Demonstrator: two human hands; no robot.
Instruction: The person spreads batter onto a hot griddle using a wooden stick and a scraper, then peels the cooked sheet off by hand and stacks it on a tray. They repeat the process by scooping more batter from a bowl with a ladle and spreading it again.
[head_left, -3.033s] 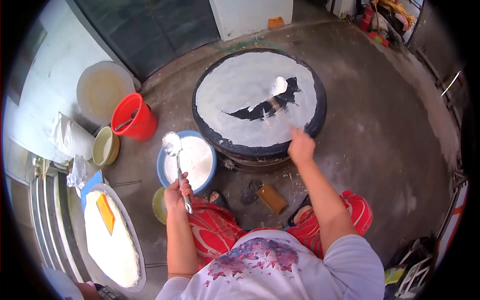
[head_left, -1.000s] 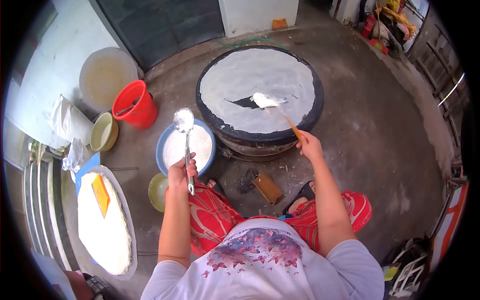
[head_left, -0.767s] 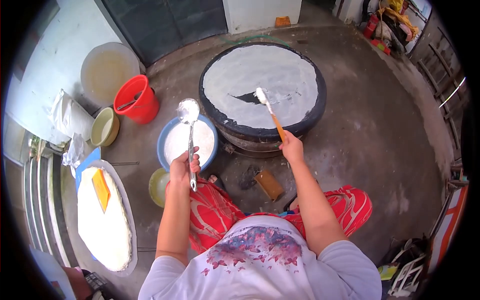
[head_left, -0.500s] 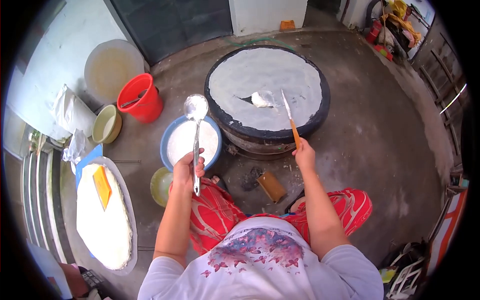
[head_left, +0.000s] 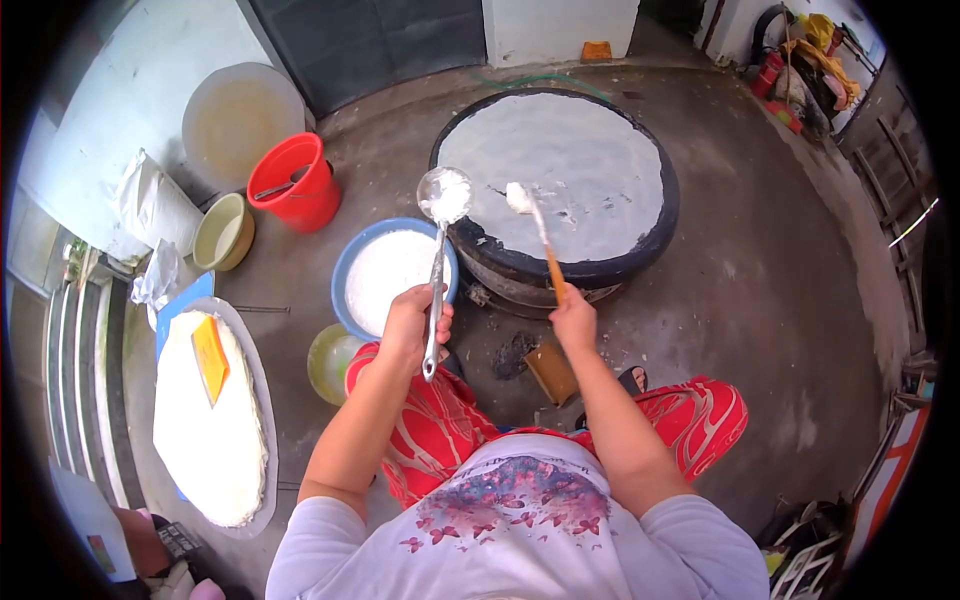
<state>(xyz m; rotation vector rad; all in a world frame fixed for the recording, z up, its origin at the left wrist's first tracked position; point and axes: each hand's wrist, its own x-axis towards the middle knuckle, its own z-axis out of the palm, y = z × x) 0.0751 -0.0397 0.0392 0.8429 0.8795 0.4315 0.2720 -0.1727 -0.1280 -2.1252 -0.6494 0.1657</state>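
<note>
A metal ladle (head_left: 437,290) is gripped by its handle in my left hand (head_left: 412,325), its bowl holding white paste near the left rim of the round griddle (head_left: 668,205). My right hand (head_left: 573,318) is closed around the wooden handle of a spatula (head_left: 555,268). White paste clings to the spatula's tip, which is over the griddle. A thin whitish layer (head_left: 560,140) covers the griddle, with small dark gaps near its middle. Left of the griddle, a blue basin (head_left: 340,285) of white batter sits below the ladle.
On the left, a stack of white sheets (head_left: 205,440) bears a yellow scraper (head_left: 210,358). A red bucket (head_left: 310,195), an olive bowl (head_left: 232,235) and a green bowl (head_left: 328,365) stand on the floor. A brown block (head_left: 552,373) lies before the griddle.
The ladle has moved right and up, from above the basin toward the griddle. The spatula has moved left and now carries the paste lump that lay on the griddle. The view has shifted slightly.
</note>
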